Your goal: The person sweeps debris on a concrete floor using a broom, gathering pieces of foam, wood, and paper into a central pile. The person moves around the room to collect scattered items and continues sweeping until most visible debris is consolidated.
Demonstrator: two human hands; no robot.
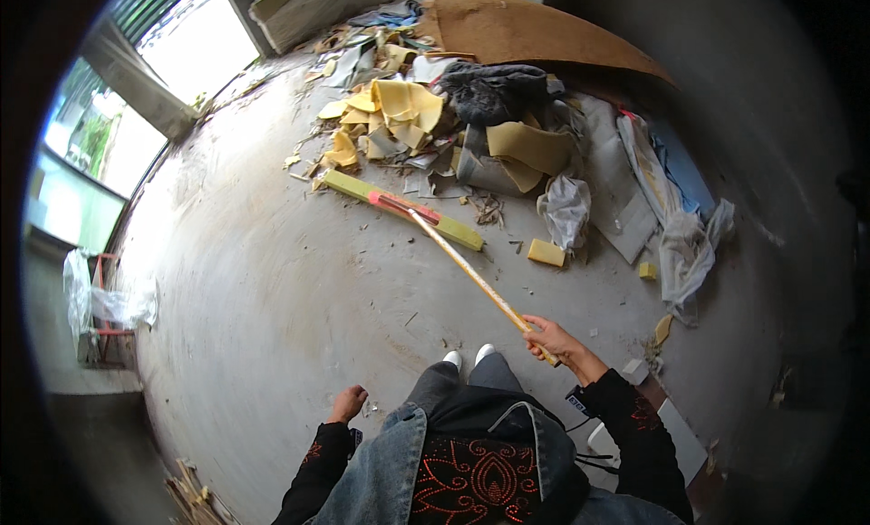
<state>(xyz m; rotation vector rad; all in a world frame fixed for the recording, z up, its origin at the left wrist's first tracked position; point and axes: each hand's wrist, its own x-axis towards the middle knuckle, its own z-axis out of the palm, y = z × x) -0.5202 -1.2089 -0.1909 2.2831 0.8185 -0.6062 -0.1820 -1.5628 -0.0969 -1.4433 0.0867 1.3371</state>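
Observation:
My right hand (552, 341) grips the upper end of a yellow-and-white pole handle (476, 275). The handle slants away from me to a wide broom head (346, 185), yellow-green with a red middle. That head lies across the concrete floor at the near edge of a scrap heap. Yellow foam scraps (401, 110) are piled just beyond it. At my left side hangs my left hand (349, 403), apart from any object, its fingers partly hidden from above.
A brown board (537, 29) leans behind the heap. Dark cloth (493, 90), clear plastic sheeting (683, 253) and a foam block (546, 252) lie to the right. A red-framed rack (105, 331) draped in plastic stands left. Wood strips (194, 494) lie at lower left.

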